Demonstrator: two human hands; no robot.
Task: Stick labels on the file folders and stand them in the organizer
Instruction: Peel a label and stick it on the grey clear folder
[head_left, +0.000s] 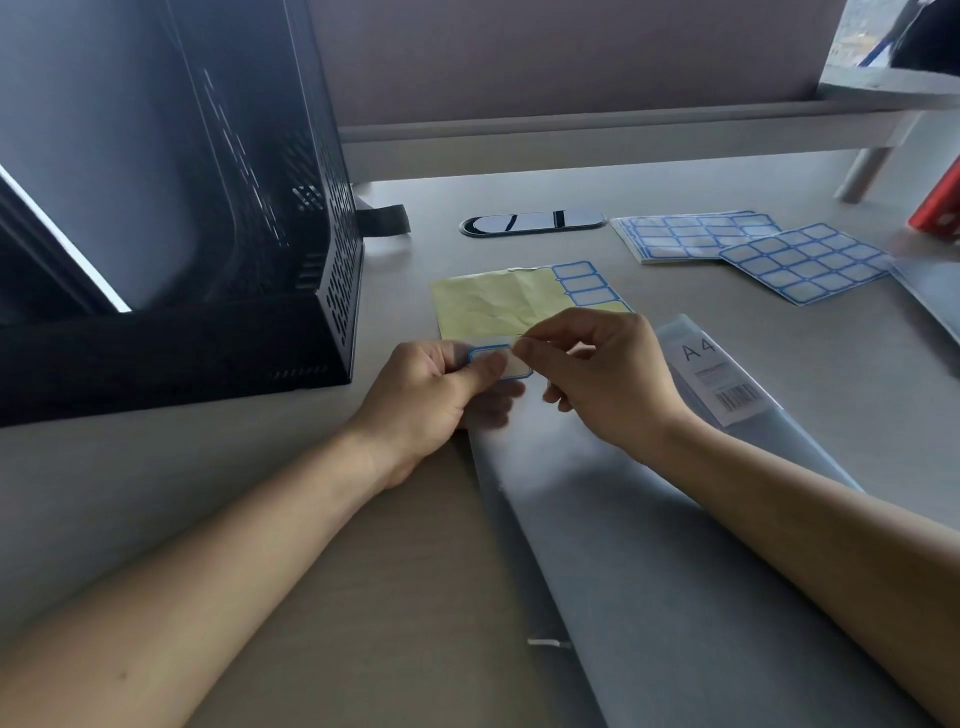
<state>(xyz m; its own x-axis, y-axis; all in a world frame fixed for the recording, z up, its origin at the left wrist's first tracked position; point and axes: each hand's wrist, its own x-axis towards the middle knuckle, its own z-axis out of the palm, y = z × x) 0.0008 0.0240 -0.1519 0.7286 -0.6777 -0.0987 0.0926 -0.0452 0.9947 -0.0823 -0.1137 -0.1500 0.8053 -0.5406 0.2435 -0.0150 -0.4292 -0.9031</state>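
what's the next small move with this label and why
Probably lay the blue-bordered label down on the translucent file folder and smooth it: the left hand and right hand both pinch it just over the folder's top corner.

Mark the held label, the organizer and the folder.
label (517, 367): head view, white right half.
organizer (340, 260): head view, perforated side wall.
folder (649, 545): head view, bare cover.
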